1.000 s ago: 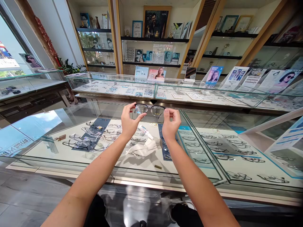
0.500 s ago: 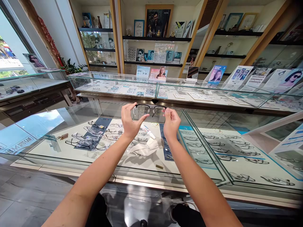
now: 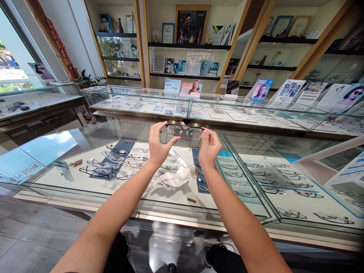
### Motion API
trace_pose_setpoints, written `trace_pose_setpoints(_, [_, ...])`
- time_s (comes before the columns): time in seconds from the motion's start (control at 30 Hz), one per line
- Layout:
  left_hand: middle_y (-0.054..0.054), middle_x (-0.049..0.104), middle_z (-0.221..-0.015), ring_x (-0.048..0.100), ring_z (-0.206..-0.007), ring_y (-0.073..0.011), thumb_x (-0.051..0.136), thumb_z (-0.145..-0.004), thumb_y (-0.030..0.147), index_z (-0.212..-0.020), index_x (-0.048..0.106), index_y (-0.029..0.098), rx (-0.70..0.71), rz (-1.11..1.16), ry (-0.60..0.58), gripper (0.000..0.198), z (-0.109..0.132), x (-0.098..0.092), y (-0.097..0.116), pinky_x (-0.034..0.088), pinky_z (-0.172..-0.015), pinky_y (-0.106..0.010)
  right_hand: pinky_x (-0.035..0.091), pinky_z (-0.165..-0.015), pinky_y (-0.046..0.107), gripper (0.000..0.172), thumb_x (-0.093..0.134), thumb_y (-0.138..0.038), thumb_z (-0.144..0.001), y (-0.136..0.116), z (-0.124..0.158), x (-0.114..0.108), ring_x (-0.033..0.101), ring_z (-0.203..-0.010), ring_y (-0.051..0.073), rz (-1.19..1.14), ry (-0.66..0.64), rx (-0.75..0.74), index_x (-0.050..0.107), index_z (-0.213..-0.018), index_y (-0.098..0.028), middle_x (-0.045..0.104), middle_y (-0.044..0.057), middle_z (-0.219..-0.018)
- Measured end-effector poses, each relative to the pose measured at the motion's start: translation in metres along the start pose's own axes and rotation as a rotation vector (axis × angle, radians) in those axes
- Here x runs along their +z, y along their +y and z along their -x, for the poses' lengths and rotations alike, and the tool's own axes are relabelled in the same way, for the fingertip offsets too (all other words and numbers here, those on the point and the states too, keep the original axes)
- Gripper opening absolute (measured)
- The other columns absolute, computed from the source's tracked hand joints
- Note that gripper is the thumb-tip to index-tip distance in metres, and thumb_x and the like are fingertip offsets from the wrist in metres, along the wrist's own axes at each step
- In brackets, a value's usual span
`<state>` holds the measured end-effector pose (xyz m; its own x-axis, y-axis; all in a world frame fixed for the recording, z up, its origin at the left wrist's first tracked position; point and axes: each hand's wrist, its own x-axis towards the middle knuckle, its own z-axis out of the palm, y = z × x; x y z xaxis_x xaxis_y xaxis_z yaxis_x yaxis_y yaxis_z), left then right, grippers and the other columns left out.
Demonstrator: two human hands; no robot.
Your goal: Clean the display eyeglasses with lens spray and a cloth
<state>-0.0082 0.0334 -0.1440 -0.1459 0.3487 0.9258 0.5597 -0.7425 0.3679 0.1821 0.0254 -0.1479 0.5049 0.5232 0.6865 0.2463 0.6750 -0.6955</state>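
Both hands hold up one pair of eyeglasses with dark upper rims and clear lenses, above the glass counter. My left hand grips it at the left end, the thumb stretched out beneath the lens. At the other end, my right hand pinches the frame between thumb and fingers. Behind the hands, a crumpled pale cloth lies on the counter. A small white bottle with a printed label rests close to the cloth, on its side.
The glass display counter holds rows of spectacles. Several black-framed glasses lie at the left, near a brown tag. A small brass-coloured piece is near the front edge. Another glass showcase stands beyond, before shelves.
Both hands and the eyeglasses have shifted slightly to the right. The glasses are still held at both ends.
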Motion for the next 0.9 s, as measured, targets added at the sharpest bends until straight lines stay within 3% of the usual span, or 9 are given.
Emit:
trace_pose_setpoints(0.4, [-0.015,0.07,-0.138,0.07,-0.123,-0.0285,0.081,-0.091,0.065,-0.143,0.064,0.024,-0.111,0.11,-0.049,0.068,0.0,0.001,-0.004,0.061,-0.1,-0.045,0.056,-0.084,0.039,0.038,0.068,-0.056,-0.101,-0.012,0.001,-0.002,0.07,-0.091,0.021,0.035,0.001,-0.097,0.081,-0.108,-0.02,0.078,0.009,-0.105])
trace_pose_setpoints(0.6, [-0.015,0.072,-0.134,0.068,-0.126,-0.0299,0.082,-0.093,0.059,-0.142,0.063,0.023,0.048,0.006,0.066,0.063,0.0,-0.001,0.0,0.062,-0.094,-0.044,0.059,-0.094,0.042,0.047,0.063,-0.06,-0.102,-0.004,0.001,0.001,0.074,-0.108,0.025,-0.038,-0.085,0.054,0.083,-0.117,-0.021,0.081,0.013,-0.123])
trace_pose_setpoints(0.7, [-0.014,0.072,-0.134,0.068,-0.127,-0.0301,0.083,-0.093,0.057,-0.143,0.062,0.024,0.087,-0.011,0.083,0.063,0.001,-0.001,0.0,0.061,-0.097,-0.045,0.06,-0.097,0.044,0.048,0.066,-0.061,-0.099,-0.003,0.0,0.003,0.076,-0.107,0.026,-0.097,-0.098,0.116,0.084,-0.118,-0.021,0.082,0.013,-0.125])
trace_pose_setpoints(0.9, [-0.014,0.072,-0.134,0.069,-0.125,-0.0292,0.083,-0.091,0.06,-0.14,0.065,0.024,-0.043,0.011,0.026,0.064,0.002,0.0,0.001,0.061,-0.093,-0.042,0.06,-0.099,0.045,0.048,0.07,-0.062,-0.095,-0.003,-0.001,0.003,0.077,-0.103,0.025,-0.118,-0.057,0.14,0.084,-0.115,-0.02,0.083,0.012,-0.121])
